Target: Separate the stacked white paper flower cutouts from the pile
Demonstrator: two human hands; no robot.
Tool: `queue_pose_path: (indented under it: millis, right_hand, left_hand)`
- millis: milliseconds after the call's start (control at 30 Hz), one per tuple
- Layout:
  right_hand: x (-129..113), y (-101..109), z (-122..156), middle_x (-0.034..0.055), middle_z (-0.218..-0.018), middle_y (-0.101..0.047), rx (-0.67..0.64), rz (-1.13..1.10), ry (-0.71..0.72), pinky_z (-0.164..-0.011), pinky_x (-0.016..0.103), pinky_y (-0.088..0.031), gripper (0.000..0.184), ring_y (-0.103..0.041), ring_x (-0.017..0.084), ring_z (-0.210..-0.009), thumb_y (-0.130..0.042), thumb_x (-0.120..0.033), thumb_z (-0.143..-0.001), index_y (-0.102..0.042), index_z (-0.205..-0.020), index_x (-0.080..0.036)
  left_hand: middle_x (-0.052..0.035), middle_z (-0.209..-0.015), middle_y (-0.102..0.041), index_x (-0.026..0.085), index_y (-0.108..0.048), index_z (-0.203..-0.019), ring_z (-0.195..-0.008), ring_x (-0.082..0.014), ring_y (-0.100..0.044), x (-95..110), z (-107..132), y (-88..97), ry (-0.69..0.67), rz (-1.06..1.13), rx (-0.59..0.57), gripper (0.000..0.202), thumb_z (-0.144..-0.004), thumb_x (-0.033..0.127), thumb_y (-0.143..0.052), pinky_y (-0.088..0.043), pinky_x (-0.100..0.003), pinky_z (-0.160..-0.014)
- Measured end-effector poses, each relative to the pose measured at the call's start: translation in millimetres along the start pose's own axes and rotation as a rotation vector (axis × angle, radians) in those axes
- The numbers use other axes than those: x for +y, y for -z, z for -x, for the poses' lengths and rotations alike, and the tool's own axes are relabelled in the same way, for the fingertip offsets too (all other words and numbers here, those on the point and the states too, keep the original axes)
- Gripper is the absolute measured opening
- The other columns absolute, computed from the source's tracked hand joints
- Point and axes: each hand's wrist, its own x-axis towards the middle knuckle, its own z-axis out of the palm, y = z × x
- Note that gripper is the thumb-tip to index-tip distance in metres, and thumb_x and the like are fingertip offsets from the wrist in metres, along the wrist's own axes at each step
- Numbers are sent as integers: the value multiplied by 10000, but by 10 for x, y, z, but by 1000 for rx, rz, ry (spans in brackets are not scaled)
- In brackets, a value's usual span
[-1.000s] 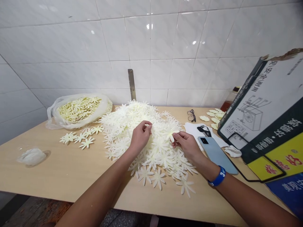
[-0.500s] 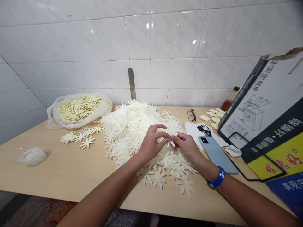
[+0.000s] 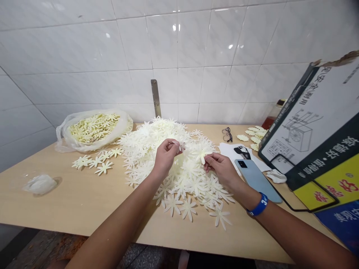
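My right hand point(image 3: 220, 167) pinches a pale yellow flower-shaped cutout point(image 3: 202, 156) by one side, with its petals pointing left. Over the middle of the heap, my left hand point(image 3: 166, 154) is closed in a pinch. A thin whitish flower cutout point(image 3: 181, 146) shows at its fingertips, mostly hidden by the fingers. The two hands are apart. Beneath them spreads a big heap of white flower cutouts point(image 3: 151, 149), with several single ones at its front edge. A blue wristband point(image 3: 258, 204) is on my right wrist.
On the left lie a plastic bag point(image 3: 127, 125) of yellowish flowers, a few loose flowers point(image 3: 103, 168) and a small clear bag point(image 3: 40, 185). At right are a phone point(image 3: 258, 181), keys point(image 3: 242, 152), glasses point(image 3: 227, 135), leaf-shaped pieces point(image 3: 242, 138) and a large box point(image 3: 311, 130). Behind stands a tiled wall.
My hands have separated from where they met over the heap. The left one has moved up and left; the right one stays nearly in place with the pale yellow flower.
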Motion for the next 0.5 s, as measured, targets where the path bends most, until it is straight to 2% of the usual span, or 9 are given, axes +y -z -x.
queue_pose_path:
  millis: [100, 167, 233, 300, 400, 500]
  right_hand:
    - [-19, -13, 4, 18, -656, -614, -2, -10, -8, -560, 254, -480, 311, -577, 130, -594, -716, -462, -792, -654, -707, -169]
    - [-27, -24, 13, 14, -628, -604, -7, -6, -15, -555, 259, -477, 330, -571, 132, -576, -714, -471, -791, -642, -679, -169]
    - [-29, -30, 23, 11, -604, -593, -9, -2, -20, -553, 266, -474, 350, -569, 137, -565, -711, -479, -792, -626, -651, -171]
    - [-28, -32, 32, 9, -582, -588, -10, 7, -20, -543, 266, -463, 368, -563, 139, -550, -706, -491, -794, -613, -633, -172]
    - [-31, -34, 40, 7, -552, -584, -19, 47, -12, -532, 264, -437, 394, -542, 131, -515, -694, -505, -804, -601, -613, -172]
    - [-39, -35, 40, -1, -536, -571, -40, 80, 3, -523, 262, -414, 413, -525, 126, -494, -696, -516, -798, -585, -595, -174]
  left_hand:
    - [63, -596, -508, 196, -552, -921, -605, -99, -517, -8, -24, 39, 41, -52, 26, 155, -786, 243, -613, -496, -299, -750]
    - [35, -658, -544, 203, -580, -972, -649, -120, -537, -16, -13, 54, -9, -230, 38, 164, -812, 239, -580, -488, -300, -734]
    - [-29, -861, -623, 209, -614, -1003, -823, -166, -584, -17, 20, 53, -156, -471, 68, 176, -836, 231, -562, -481, -329, -793]
    - [-65, -1038, -625, 215, -645, -999, -997, -202, -569, -9, 68, 29, -374, -664, 72, 163, -864, 218, -553, -459, -363, -883]
    - [-71, -1026, -621, 220, -693, -947, -1042, -206, -552, -5, 149, -39, -614, -767, -62, 141, -898, 233, -560, -450, -370, -929]
    - [-74, -1114, -622, 246, -714, -995, -1105, -210, -538, -33, 210, -103, -675, -768, -244, 155, -892, 259, -600, -453, -372, -963]
